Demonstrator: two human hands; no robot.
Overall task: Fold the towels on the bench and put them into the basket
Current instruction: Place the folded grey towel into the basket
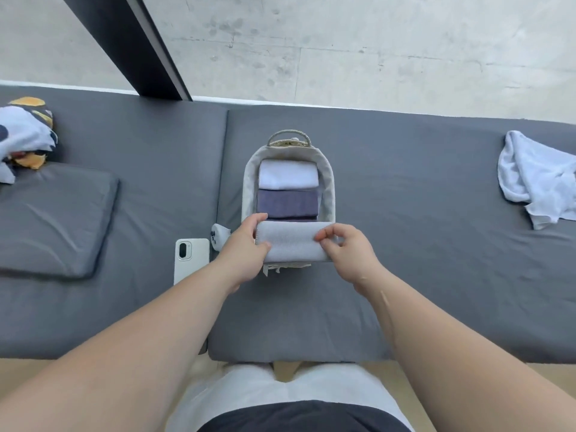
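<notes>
Head-camera view, looking down along two bare forearms at a long bench (405, 244) covered in dark grey cushions, with a pale concrete floor beyond it.

At the centre of the bench stands a small woven basket (327, 182) with a light fabric lining and a looped handle at its far end. Inside it, two folded towels lie side by side: a white towel (288, 174) at the far end and a purple towel (286, 204) just nearer, touching it.

Both hands hold a third folded towel, light grey (293, 244), at the near end of the basket (its lower edge hides the basket's near rim, so whether it already rests inside cannot be told). The left hand (246, 244) grips the towel's left end, thumb on the front and fingers curled over the top. The right hand (346, 247) pinches the towel's right end between thumb and fingertips, the fingers close together.

Just left of the basket, a white phone (190, 258) lies face down on the cushion, with a small white object (219, 233) near its far corner, partly hidden by the left hand.

Well to the right lies a crumpled white towel (539, 179), unfolded. At the far left sits a bundle of patterned fabric (25, 135) in white, yellow and dark tones, beside a loose grey seat pad (53, 219).
</notes>
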